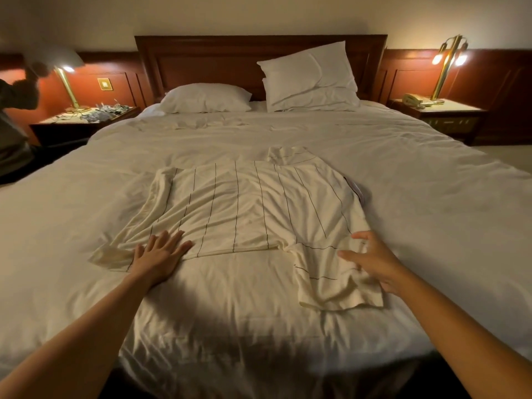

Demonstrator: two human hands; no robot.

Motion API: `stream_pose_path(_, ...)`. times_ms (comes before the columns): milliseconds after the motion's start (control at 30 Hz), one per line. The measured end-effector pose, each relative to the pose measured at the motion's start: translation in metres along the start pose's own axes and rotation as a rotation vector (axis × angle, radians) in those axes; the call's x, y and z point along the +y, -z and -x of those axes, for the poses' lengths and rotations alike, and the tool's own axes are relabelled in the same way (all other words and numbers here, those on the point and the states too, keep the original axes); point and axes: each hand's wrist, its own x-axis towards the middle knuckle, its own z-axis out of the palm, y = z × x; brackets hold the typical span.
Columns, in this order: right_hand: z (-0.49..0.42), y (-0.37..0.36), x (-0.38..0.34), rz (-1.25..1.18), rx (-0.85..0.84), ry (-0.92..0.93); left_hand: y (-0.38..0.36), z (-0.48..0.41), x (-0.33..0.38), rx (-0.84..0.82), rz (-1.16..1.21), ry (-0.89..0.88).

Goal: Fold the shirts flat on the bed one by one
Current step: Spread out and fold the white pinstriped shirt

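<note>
A cream shirt with thin dark stripes [244,208] lies spread sideways on the white bed [403,174]. Its hem points left and its collar right. One sleeve [331,277] lies toward me and the other [288,155] toward the headboard. My left hand [159,254] presses flat with straight fingers on the shirt's near left corner. Over the near sleeve and shoulder, my right hand [371,259] hovers with fingers spread and relaxed, holding nothing.
Two white pillows [205,98] [309,79] lie at the wooden headboard [201,59]. Nightstands with lit brass lamps stand on both sides [86,116] [437,110]. A person is partly visible at the far left edge [14,116]. The bed's near edge [259,367] is just below my arms.
</note>
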Motion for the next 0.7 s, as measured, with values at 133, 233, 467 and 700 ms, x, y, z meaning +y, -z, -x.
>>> stream_pose_path(133,0.012,0.032,0.011,0.011,-0.126,-0.038,0.0,0.002,0.002,0.015,0.035,0.027)
stream_pose_path(233,0.025,0.064,0.015,0.459,-0.156,0.015,0.003,0.003,0.004,-0.001,-0.002,-0.004)
stream_pose_path(467,0.046,0.057,-0.005,1.158,0.006,0.312,0.009,0.008,0.005,-0.036,0.112,0.047)
stream_pose_path(700,0.045,-0.035,-0.014,0.789,-0.298,0.57,0.03,0.014,-0.035,0.149,0.136,0.274)
